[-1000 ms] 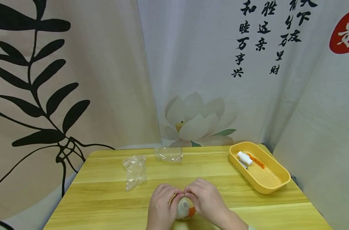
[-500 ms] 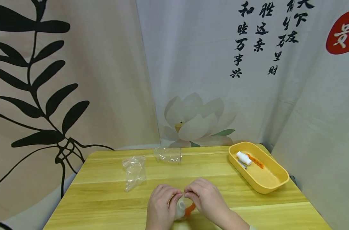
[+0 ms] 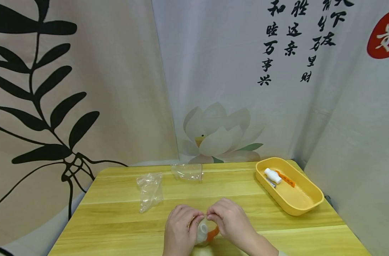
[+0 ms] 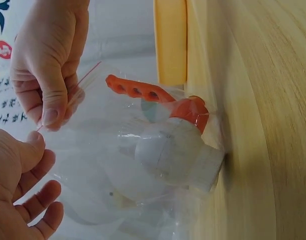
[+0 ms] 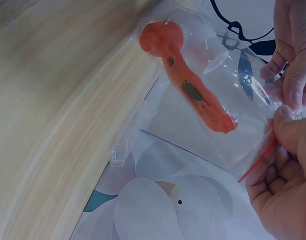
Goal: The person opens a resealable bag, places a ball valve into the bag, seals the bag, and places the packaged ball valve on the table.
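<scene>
A clear zip bag (image 4: 93, 145) with a red seal line stands on the table between the hands. Inside it are a white rounded piece with a short neck (image 4: 168, 152) and an orange handle-like part with dark recesses (image 5: 213, 112). At the bag's top edge, my left hand (image 3: 181, 227) pinches the seal between thumb and index finger; its other fingers are loosely bent in the left wrist view. Close beside it, my right hand (image 3: 231, 222) pinches the same edge, thumb against fingers. Both hands hide part of the bag in the head view.
A yellow tray (image 3: 304, 209) at the right holds a white piece (image 3: 272, 175), an orange strip with holes (image 3: 285, 179) and a small grey piece (image 3: 270, 182). Toward the back of the wooden table (image 3: 111, 213) lie a crumpled clear bag (image 3: 150, 193) and a clear plastic cup (image 3: 187, 171).
My right hand has shifted slightly to the right along the bag's edge, leaving a small gap between the fingertips. The bag's orange part shows a little differently; the left hand stays nearly still.
</scene>
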`<state>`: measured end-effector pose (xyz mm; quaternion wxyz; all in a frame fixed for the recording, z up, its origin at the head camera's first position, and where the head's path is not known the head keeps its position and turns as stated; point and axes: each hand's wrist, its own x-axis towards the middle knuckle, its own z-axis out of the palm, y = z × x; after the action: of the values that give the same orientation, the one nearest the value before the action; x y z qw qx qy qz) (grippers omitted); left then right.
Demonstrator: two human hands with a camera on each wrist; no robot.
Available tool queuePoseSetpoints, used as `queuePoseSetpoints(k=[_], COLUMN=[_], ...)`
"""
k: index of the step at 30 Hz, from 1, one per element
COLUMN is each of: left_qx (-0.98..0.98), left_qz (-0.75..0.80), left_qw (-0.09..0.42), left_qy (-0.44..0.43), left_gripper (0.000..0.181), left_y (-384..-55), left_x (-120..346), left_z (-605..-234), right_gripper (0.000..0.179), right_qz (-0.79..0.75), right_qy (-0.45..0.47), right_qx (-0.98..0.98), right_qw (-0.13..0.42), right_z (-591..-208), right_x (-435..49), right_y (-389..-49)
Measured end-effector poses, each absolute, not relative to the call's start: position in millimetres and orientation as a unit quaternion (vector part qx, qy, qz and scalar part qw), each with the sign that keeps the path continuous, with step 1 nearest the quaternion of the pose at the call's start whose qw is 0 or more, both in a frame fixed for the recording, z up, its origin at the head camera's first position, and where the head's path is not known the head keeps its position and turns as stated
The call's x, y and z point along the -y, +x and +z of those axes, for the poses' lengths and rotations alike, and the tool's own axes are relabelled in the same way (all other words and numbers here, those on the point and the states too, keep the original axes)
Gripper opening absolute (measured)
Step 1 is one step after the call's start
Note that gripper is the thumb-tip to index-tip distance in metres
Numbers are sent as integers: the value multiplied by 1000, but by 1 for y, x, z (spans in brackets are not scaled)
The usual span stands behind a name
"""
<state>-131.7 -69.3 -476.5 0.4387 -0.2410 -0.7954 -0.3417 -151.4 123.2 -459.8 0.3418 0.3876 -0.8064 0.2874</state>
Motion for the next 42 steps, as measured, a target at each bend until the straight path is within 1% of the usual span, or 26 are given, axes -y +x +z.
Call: queuePoseSetpoints(k=[8,15,21,27,31,33,35,39,42], left_qx=[804,805,797,798,805,806,801,794,796], left_qz=[-348,-344,-334,-338,-345,-346,-344,-339,-339], left_qw=[424,430,451,445,429,427,437,450,448], left_qy=[-228,-221,-225,-226,-221,-220,-224,-227,-224], left_gripper=[14,14,18,18,17,17,19,21,20], left_y=[-130,-130,-130,-130,-129,-129,-129,-130,-130], left_x=[69,71,72,72,71,71,71,71,72], left_z=[-478,-477,-476,-476,-476,-476,-475,-475,-475], right_gripper=[15,19,21,22,13,15,18,11,19], right_qz=[276,288,294,298,294,292,291,290,289], right_qy=[388,387,385,381,383,384,385,387,387], right_qx=[804,805,807,810,808,807,807,807,808], right_qw=[357,344,338,332,337,339,341,340,338], right_z=[-461,-460,-460,-459,-460,-460,-461,-461,-461], right_x=[-123,-124,-125,-125,-126,-127,-127,-126,-126], right_y=[-152,-151,-150,-149,-150,-150,-150,-151,-150])
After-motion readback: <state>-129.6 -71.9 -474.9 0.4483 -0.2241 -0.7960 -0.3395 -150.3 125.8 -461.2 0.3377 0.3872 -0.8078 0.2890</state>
